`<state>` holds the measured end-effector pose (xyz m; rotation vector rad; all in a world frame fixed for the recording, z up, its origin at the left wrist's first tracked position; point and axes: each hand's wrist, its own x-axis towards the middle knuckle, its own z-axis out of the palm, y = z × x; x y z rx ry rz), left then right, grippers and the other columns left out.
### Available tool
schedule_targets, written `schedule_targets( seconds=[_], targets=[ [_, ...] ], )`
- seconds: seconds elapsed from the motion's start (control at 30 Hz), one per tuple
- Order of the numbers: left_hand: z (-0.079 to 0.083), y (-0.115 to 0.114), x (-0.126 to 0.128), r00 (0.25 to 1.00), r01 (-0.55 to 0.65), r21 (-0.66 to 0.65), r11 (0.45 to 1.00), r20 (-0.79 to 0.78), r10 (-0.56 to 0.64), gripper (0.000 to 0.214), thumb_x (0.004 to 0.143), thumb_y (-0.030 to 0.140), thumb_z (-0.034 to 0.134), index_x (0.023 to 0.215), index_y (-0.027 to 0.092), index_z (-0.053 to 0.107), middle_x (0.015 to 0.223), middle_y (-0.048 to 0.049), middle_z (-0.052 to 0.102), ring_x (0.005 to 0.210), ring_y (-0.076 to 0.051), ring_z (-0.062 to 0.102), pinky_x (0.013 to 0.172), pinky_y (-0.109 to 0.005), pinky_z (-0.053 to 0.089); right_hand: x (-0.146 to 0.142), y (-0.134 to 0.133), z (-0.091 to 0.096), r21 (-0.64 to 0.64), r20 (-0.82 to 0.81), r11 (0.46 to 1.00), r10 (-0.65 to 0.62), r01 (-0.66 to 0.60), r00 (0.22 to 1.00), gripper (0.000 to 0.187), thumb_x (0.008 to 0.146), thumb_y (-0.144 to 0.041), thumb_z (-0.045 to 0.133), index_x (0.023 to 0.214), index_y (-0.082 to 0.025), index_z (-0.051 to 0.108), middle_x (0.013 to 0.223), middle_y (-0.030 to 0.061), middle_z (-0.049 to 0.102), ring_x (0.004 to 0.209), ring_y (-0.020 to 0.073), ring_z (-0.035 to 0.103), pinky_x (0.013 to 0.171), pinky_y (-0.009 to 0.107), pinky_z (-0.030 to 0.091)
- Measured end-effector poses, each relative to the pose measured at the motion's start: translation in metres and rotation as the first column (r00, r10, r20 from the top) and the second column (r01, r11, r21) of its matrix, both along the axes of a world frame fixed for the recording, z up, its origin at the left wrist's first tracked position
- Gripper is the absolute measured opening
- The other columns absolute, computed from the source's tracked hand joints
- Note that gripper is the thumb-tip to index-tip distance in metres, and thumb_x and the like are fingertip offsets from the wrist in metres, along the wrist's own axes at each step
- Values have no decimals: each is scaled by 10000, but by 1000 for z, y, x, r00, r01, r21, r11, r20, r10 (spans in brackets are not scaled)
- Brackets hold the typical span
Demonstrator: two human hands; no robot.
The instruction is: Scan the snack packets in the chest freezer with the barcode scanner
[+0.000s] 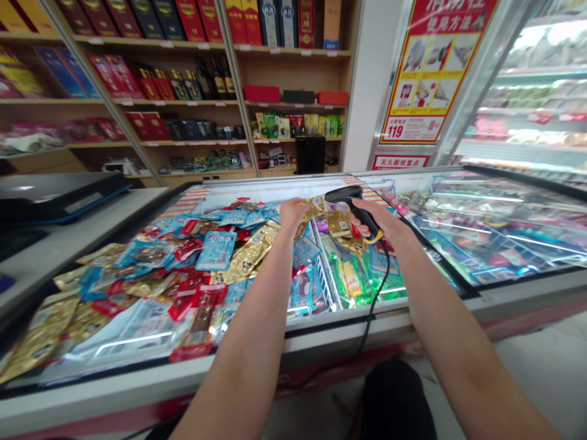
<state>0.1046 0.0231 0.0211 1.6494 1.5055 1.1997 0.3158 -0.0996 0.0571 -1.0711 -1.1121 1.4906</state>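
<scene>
My left hand (pixel 293 215) is closed on gold foil packets (pixel 331 221) held up over the open chest freezer (pixel 321 324). My right hand (pixel 380 223) grips a black handheld barcode scanner (pixel 351 198), its head close above the packets. The scanner's black cable (pixel 373 305) drops over the freezer's front rim toward the floor. Both forearms reach out from the bottom of the view.
The freezer holds several blue, red and gold packets (pixel 183 269) at left and green packets (pixel 353 278) behind a white wire divider (pixel 321 269). A closed glass lid (pixel 499 226) covers the right part. A grey counter (pixel 68 238) lies left; shelves of boxes (pixel 183 73) stand behind.
</scene>
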Motion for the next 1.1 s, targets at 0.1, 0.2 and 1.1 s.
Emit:
schedule_targets(
  seconds=[0.1, 0.2, 1.1],
  targets=[
    [-1, 0, 0, 1000, 3, 8, 1000, 11, -3, 336, 708, 245, 696, 1024, 174, 782, 743, -19, 720, 687, -152, 624, 641, -228, 464, 0, -1, 0, -3, 1, 1000, 15, -15, 1000, 311, 893, -455, 651, 767, -189, 551, 509, 7, 526, 342, 91, 412, 285, 177, 338],
    [-1, 1, 0, 1000, 1, 9, 1000, 10, -1, 336, 710, 244, 696, 1028, 174, 780, 768, -25, 726, 704, -156, 630, 648, -231, 465, 0, -1, 0, 6, 5, 1000, 24, -24, 1000, 312, 894, -450, 645, 758, -186, 548, 499, 2, 518, 341, 86, 400, 286, 175, 333],
    [38, -29, -74, 766, -352, 131, 927, -530, 365, 412, 792, 236, 578, 1184, 165, 687, 1366, -217, 549, 1277, -397, 482, 1026, -515, 390, 9, 13, -14, 45, -123, 998, -45, 51, 991, 329, 863, -470, 669, 766, -190, 528, 566, -6, 556, 373, 79, 423, 324, 177, 346]
  ],
)
